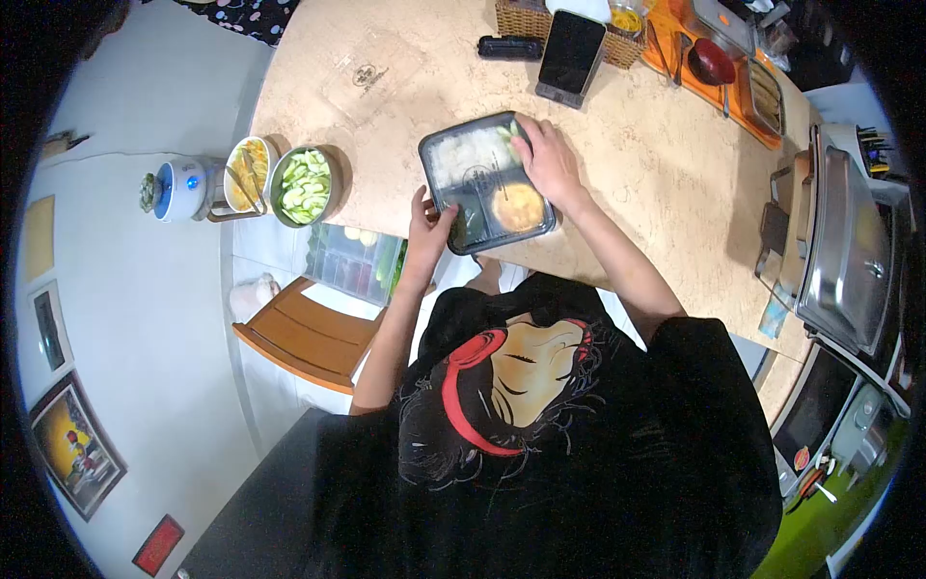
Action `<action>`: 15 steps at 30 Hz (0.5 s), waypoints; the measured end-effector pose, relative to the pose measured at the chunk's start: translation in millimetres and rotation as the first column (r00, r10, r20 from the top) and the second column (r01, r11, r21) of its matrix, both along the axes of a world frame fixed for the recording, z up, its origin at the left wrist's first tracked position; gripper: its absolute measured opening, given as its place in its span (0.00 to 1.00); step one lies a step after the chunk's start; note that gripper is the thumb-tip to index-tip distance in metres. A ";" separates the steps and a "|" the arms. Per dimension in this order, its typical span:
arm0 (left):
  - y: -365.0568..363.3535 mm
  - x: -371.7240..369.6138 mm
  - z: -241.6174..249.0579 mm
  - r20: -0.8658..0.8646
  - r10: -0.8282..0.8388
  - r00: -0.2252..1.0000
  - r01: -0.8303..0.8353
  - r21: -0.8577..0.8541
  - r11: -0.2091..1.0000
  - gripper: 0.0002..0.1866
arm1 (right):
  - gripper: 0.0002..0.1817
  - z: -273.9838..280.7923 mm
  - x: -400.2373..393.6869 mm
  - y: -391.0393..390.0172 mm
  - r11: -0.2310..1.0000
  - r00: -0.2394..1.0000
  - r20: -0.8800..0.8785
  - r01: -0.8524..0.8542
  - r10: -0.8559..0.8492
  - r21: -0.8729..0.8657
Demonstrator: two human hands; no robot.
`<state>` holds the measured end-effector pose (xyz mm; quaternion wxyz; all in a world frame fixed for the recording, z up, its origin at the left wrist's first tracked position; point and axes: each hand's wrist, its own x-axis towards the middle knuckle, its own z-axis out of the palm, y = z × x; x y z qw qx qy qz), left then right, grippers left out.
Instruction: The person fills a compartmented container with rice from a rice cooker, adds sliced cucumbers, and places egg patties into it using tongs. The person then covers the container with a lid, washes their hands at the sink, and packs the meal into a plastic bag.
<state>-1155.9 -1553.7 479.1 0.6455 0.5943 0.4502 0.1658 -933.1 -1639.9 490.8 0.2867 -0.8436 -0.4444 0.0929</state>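
A black lunch box (489,183) with compartments lies near the table's front edge, under a clear lid with a printed mark. White rice, some green pieces and a round yellow food show through the lid. My left hand (429,230) grips the box's left side, thumb over the rim. At the upper right corner my right hand (548,162) rests on the lid and rim, its fingers curled over the edge. What lies in the lower left compartment is dark and hard to make out.
Left on the table stand a bowl of sliced green vegetable (306,187) and a bowl of yellow strips (249,172) with tongs. A clear lid (371,75) lies behind. A phone (572,56) stands beyond; an orange tray (666,29) is back right.
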 end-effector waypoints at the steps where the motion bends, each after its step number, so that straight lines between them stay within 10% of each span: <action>1: 1.1 -0.8 -7.2 0.004 0.003 1.000 -0.003 0.004 1.000 0.36 | 0.26 -3.4 -1.3 0.0 1.000 1.000 0.004 -0.003 0.003 0.004; 8: 1.0 1.9 -20.5 0.069 0.006 0.998 -0.003 -0.039 0.999 0.30 | 0.27 -6.6 -2.6 -2.0 0.993 0.969 0.237 -0.038 0.064 -0.110; 15: -5.2 4.5 -28.2 -0.002 0.084 0.996 -0.083 0.123 0.989 0.37 | 0.22 -12.0 -1.4 -6.0 0.982 0.992 -0.094 -0.067 0.084 0.177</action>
